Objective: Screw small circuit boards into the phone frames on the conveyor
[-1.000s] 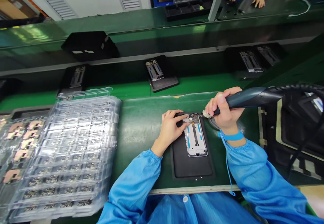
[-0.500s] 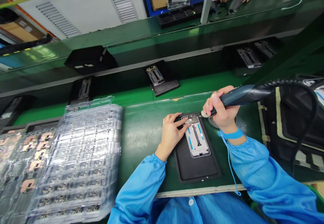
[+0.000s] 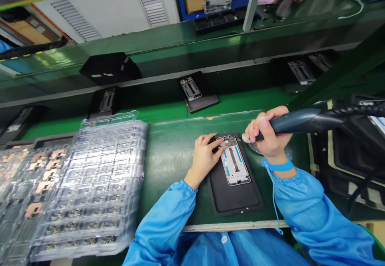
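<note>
1. Right grip point(image 3: 269, 138): closed around an electric screwdriver point(image 3: 300, 120). The barrel lies nearly level, the bit end points left out of the fist, and the cord trails right.
2. Phone chassis point(image 3: 234, 165): just left of and below the right grip. Its long axis runs away from the person, with the far end leaning slightly left. The far right corner sits at the bit end; contact cannot be told.
3. Left grip point(image 3: 206, 156): uncurled, holding nothing, fingertips pressed flat on the chassis's far left corner. It is farther from the bit than the right grip.
4. Black fixture tray point(image 3: 234, 200): directly under the chassis.
5. Round mesh dish point(image 3: 255, 148): beneath the right grip, partly hidden.
6. Blue wrist strap point(image 3: 279, 165): behind the right grip, on the wrist.
7. Clear blister trays point(image 3: 99, 186): stacked well left of the left grip on the green counter point(image 3: 168, 150).
</note>
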`<state>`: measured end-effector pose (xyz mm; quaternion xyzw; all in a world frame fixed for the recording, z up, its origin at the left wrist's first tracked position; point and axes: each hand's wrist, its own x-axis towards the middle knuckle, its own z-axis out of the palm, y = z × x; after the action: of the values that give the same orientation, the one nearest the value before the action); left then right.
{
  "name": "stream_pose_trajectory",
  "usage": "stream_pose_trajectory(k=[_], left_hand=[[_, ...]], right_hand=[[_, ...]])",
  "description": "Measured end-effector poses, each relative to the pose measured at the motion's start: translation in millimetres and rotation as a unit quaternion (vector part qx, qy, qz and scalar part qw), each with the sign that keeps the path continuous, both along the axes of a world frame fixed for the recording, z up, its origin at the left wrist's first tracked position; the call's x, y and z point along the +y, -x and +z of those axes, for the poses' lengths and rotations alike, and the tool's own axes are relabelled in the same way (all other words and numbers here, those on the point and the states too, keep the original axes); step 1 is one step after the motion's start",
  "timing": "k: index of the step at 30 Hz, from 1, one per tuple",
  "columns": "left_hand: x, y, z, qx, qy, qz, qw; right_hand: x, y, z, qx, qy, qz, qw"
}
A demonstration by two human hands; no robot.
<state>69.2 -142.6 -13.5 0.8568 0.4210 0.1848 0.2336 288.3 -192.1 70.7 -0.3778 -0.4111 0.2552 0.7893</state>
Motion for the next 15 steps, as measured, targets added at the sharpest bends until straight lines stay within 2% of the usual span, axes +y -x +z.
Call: stream_pose_trajectory(k=[3,7,11,15], left_hand=[[-7.4,-1.0,12.4,0.022,-0.005,0.012,1.0],[-38.4,-8.6,31.5,0.075,-0.012,0.024,0.997],[-68.3,-34.0,49.6,0.148,0.043,0.024,0.988],[-76.7,-61.5,76.2,0.176,0.055,0.033,0.982]], right_hand=[[-4.1,-1.0,1.9,-0.002,-0.008,0.001,1.0],[-2.8,-2.7,2.5,-0.011,-0.004,0.002,1.0],[-3.8,-5.0,5.5,-0.017,0.003,-0.009,1.0],[-20.6,-10.5,9.3,0.042,0.029,-0.002,0.999]])
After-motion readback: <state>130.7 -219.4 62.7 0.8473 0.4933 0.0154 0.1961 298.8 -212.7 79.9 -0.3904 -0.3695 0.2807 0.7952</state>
